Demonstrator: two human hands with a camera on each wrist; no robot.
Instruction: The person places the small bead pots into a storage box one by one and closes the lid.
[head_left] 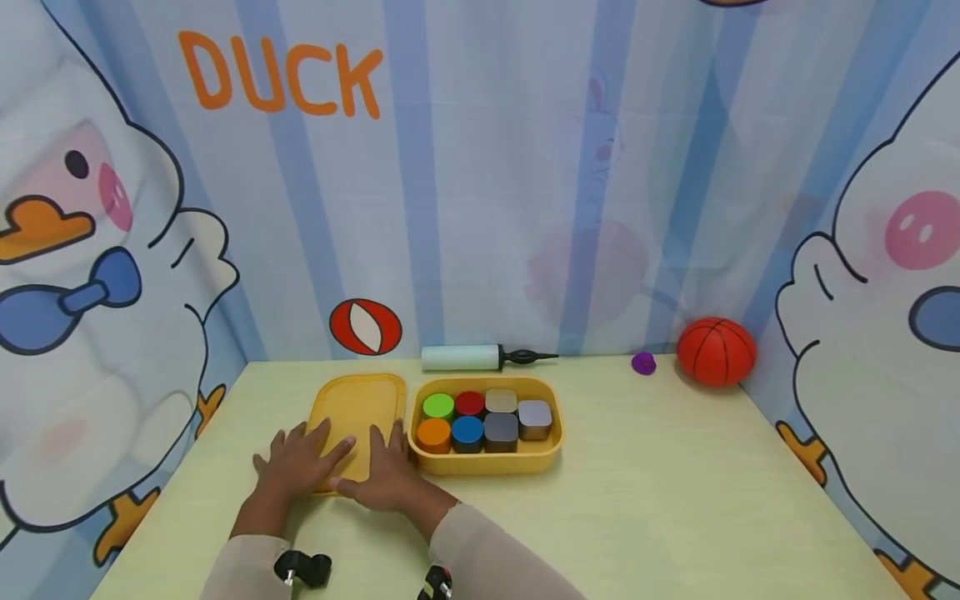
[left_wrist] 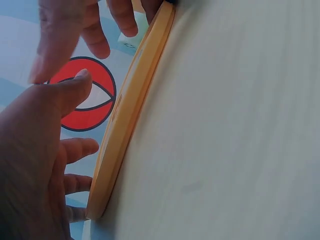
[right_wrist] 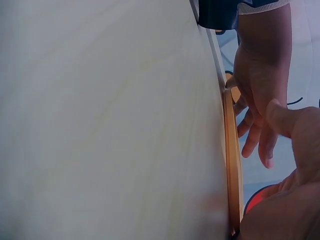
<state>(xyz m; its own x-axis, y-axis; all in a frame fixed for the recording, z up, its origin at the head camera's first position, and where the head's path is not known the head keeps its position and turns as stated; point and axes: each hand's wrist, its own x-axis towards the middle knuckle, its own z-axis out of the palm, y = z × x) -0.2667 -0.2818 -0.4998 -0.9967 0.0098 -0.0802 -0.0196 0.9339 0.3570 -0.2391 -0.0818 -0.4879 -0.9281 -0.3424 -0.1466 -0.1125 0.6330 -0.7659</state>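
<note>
A yellow lid-like tray (head_left: 356,408) with rounded corners lies flat on the table, left of a yellow box (head_left: 487,465). My left hand (head_left: 291,465) is over the lid's left side, fingers spread, with fingertips at its edge in the left wrist view. From the other side my right hand (head_left: 386,473) reaches over the lid's right part, fingers straight and thumb stretched toward the left hand. Its fingertips come close to the box's left wall. Inside the box stand several small blocks or pots with coloured tops, among them an orange one (head_left: 433,435) and a blue one (head_left: 468,433).
Behind the box lies a pale hand pump (head_left: 468,357) with a black nozzle. A small purple object (head_left: 643,362) and a red basketball-patterned ball (head_left: 716,352) are at the back right. A duck-printed curtain (head_left: 487,167) hangs around the pale yellow table (head_left: 637,500).
</note>
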